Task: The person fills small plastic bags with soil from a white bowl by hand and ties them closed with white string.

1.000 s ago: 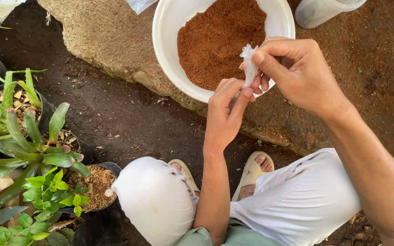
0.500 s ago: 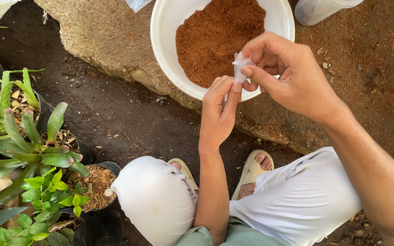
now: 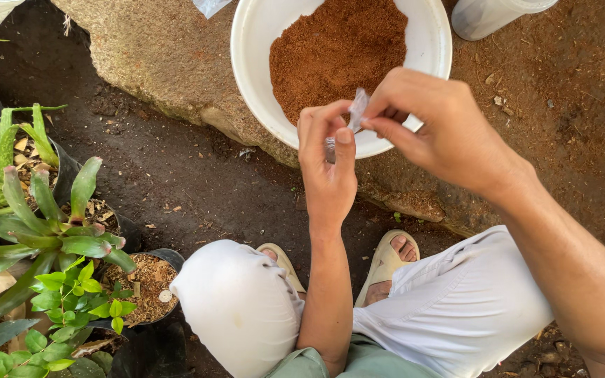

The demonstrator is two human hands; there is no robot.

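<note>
A person crouching in white trousers pinches a small clear plastic packet [image 3: 356, 112] between both hands above the near rim of a white bowl [image 3: 252, 77]. The right hand [image 3: 437, 129] grips the packet's upper end between thumb and forefinger; the left hand [image 3: 327, 164] is closed on its lower end, thumb pressed flat against it. The packet appears stretched or twisted between them, and whether it is open cannot be told. By the look of it the work is at an early stage: the reddish-brown powder [image 3: 337, 52] heaped in the bowl lies undisturbed, and nothing is seen falling into it. The bowl rests on a rough stone slab [image 3: 155, 56], its near rim hanging over the slab's front edge above dark soil [image 3: 197, 182]. A translucent container [image 3: 488, 14] stands just beside the bowl at the top edge. Potted plants [image 3: 43, 231] crowd the left side, well apart from the hands. Sandalled feet [image 3: 386, 259] sit close under the slab, leaving little room below; the slab to the right of the bowl lies open.
</note>
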